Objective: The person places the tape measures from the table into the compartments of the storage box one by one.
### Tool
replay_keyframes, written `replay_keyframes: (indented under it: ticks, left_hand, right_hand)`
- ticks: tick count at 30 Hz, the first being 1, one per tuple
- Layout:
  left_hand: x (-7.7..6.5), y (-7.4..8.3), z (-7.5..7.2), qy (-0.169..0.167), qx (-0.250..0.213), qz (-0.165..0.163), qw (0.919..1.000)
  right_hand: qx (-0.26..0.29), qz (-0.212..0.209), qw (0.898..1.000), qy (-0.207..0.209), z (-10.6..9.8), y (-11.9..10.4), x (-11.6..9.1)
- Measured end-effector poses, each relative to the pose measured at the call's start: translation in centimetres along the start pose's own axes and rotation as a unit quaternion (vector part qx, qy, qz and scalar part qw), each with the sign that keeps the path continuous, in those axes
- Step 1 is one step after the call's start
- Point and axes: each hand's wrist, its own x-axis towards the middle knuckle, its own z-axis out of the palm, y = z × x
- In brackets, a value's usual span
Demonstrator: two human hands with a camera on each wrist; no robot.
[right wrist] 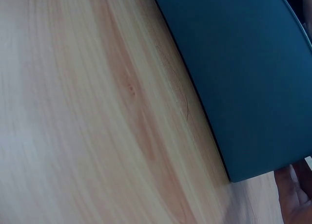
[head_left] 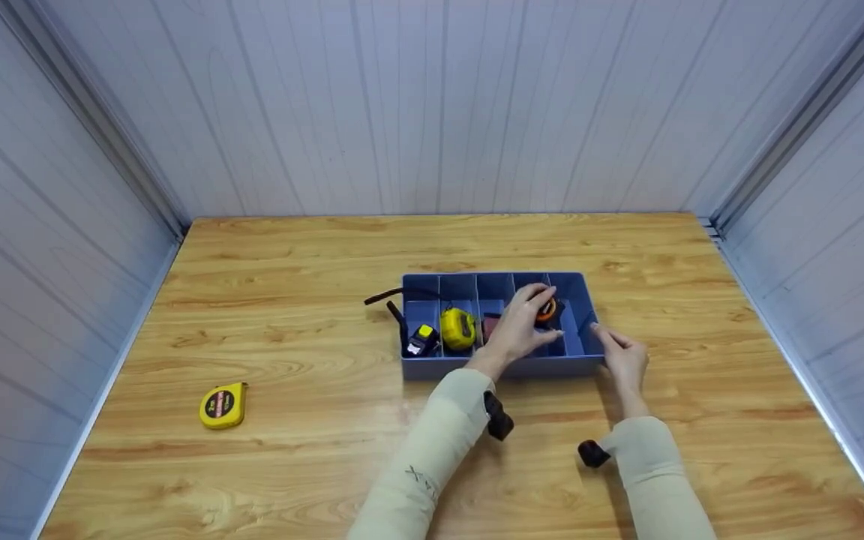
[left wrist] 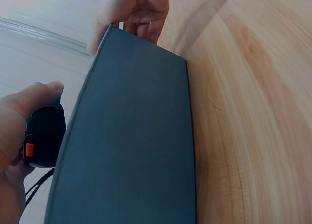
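A blue-grey divided box (head_left: 503, 367) stands on the table. My left hand (head_left: 518, 328) reaches over its front wall and grips a black tape measure (head_left: 547, 310) with an orange face, fingers behind and thumb in front. In the left wrist view that black tape measure (left wrist: 46, 134) shows above the box rim, with a dark strap below it. At the box's right end my right hand (head_left: 625, 358) pinches the wall. Other compartments hold a black tape measure with a yellow patch (head_left: 423, 340), a yellow tape measure (head_left: 458, 328) and a reddish item (head_left: 490, 324), partly hidden by my left hand.
A yellow tape measure (head_left: 223, 406) lies on the wooden table (head_left: 312, 450), left of the box. A black strap (head_left: 383, 295) sticks out over the box's left side. White panel walls (head_left: 432, 112) enclose the table at the back and both sides.
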Motion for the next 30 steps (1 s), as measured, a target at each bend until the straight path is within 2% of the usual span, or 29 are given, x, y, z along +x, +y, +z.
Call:
replay_keyframes:
  ticks: [9, 17, 23, 30]
  left_hand:
    - [0.1, -0.5, 0.6, -0.022, 0.021, -0.011, 0.9995]
    - [0.4, -0.6, 0.5, -0.034, 0.038, -0.016, 0.9986]
    - [0.6, -0.9, 0.6, -0.052, 0.07, -0.022, 0.9959]
    - [0.9, -1.0, 0.7, -0.061, 0.107, -0.011, 0.9924]
  right_hand:
    - [-0.013, 0.003, 1.0, -0.006, -0.4, -0.9, -0.5]
    - [-0.007, 0.0, 1.0, 0.006, 0.0, -0.3, -0.2]
    - [0.001, 0.002, 1.0, 0.007, 0.1, 0.1, 0.0]
    - [0.004, 0.01, 1.0, -0.001, 0.1, 0.1, -0.1]
